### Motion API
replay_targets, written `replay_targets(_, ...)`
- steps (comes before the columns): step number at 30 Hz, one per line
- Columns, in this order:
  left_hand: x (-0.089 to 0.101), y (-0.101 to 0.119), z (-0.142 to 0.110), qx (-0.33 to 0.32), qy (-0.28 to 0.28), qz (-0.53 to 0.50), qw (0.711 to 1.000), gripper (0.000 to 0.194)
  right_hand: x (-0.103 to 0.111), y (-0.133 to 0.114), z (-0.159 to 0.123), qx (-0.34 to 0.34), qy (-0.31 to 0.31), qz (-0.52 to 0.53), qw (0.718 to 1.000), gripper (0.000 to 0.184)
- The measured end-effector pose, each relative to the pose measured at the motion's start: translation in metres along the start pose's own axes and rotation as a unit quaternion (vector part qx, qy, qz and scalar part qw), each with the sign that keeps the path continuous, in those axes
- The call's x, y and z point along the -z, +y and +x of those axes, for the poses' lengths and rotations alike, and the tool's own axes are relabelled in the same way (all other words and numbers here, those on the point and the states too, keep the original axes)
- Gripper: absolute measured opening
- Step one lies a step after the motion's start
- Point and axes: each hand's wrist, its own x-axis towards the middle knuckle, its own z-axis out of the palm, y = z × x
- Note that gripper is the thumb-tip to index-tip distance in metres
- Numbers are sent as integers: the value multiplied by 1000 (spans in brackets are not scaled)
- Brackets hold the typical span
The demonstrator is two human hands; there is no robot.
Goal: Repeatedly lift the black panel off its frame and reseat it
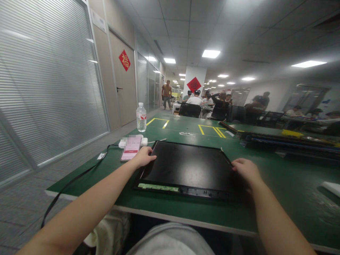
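A black flat display panel [186, 164] lies on the green table in front of me. A narrow green circuit board strip [158, 187] shows at the left of its near edge. My left hand [143, 157] grips the panel's left side, thumb on top and the other fingers at the outer edge. On the opposite side, my right hand [247, 170] pinches the right edge between thumb and fingers. The fingertips under both edges are hidden.
Left of the panel lies a phone [131, 146] by a white plug and black cable [79, 171]. A water bottle [141, 118] stands behind them. Stacked dark panels [287, 143] lie at the right. Yellow tape [212, 130] marks the green table [106, 187]. People sit farther back.
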Motion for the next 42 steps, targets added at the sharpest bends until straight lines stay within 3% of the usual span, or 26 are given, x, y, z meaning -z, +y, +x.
replay_targets(9,-3,-2,2,57,-4,-75,996,18,0,1,1,-4,0,6,1000,25)
replay_targets(22,1,8,-3,63,-4,-66,996,12,0,-1,0,3,10,-1,1000,25)
replay_targets(30,2,13,-4,110,-3,-116,987,16,5,-8,-5,-25,-5,2,1000,23)
replay_targets(42,1,12,-5,98,-4,-121,988,16,6,-8,-4,-19,0,2,1000,22)
